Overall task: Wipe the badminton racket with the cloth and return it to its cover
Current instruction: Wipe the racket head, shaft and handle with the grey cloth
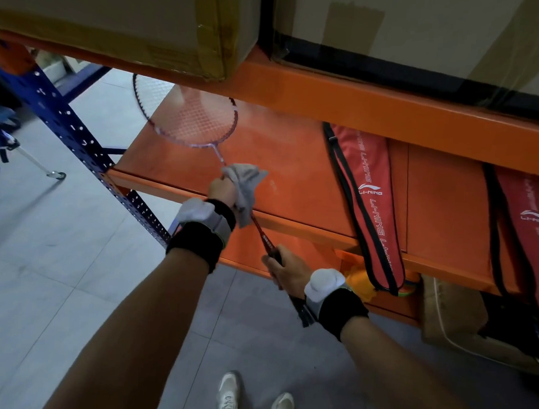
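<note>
The badminton racket (185,117) has a pale violet frame and a red shaft, and its head reaches over the orange shelf (294,162) toward the upper left. My left hand (222,191) is closed on a grey cloth (244,184) wrapped around the shaft just below the head. My right hand (285,268) grips the dark handle near the shelf's front edge. A red racket cover (367,202) with black trim lies on the shelf to the right, its lower end hanging over the edge.
A second red cover (529,234) lies at the far right. Cardboard boxes (115,21) sit on the orange beam overhead. A blue perforated upright (80,134) stands left of the shelf. Bags and a box (454,317) lie under the shelf. Grey tiled floor below.
</note>
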`<state>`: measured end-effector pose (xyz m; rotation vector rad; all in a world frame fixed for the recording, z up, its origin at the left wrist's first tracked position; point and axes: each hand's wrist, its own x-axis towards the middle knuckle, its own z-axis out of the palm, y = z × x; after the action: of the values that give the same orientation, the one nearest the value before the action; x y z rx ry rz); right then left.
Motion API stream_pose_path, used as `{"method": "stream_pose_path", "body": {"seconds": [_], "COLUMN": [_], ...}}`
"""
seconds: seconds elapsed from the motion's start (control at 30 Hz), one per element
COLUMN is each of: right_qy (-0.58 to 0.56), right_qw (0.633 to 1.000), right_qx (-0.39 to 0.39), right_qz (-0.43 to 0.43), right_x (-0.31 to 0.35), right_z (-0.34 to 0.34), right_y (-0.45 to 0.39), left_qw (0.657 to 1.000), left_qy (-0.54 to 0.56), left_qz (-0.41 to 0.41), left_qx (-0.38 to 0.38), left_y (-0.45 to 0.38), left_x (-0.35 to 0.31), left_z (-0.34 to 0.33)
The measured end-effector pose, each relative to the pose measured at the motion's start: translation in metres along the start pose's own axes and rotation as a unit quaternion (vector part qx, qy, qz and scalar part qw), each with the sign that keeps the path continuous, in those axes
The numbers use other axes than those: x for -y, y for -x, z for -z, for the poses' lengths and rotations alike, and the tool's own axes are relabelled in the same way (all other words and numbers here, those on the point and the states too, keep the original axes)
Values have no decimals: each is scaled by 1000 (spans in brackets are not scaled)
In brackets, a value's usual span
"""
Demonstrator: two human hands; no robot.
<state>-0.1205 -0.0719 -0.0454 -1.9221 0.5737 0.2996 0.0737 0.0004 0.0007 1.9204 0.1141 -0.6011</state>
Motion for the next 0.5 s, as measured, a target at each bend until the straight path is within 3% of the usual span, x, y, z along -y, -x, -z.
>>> {"method": "stream_pose_path", "body": {"seconds": [0.07,0.17,0.37,0.43,0.5], "right_qy": [-85,-113,-161,-124,-105], "right_qw": [996,994,986,992,994], "right_qx": [4,5,44,17,-8], "right_qz": [-3,-4,-26,-9,-21], "right_x": [14,22,9,10,14], "right_z": [-1,1,-3,-5,-4], "right_y": [-9,-13,0,-4,-12], "left_qw": [998,993,992,994,999], "left_qy": [31,52,111,90,-4], "left_qz": [2,22,44,58,39], "left_qx": [59,103,43,22,37], "left_y": [18,27,-2,-2,3], "left_x": [18,34,22,22,31], "left_z": [-16,-29,-11,-10,-20]}}
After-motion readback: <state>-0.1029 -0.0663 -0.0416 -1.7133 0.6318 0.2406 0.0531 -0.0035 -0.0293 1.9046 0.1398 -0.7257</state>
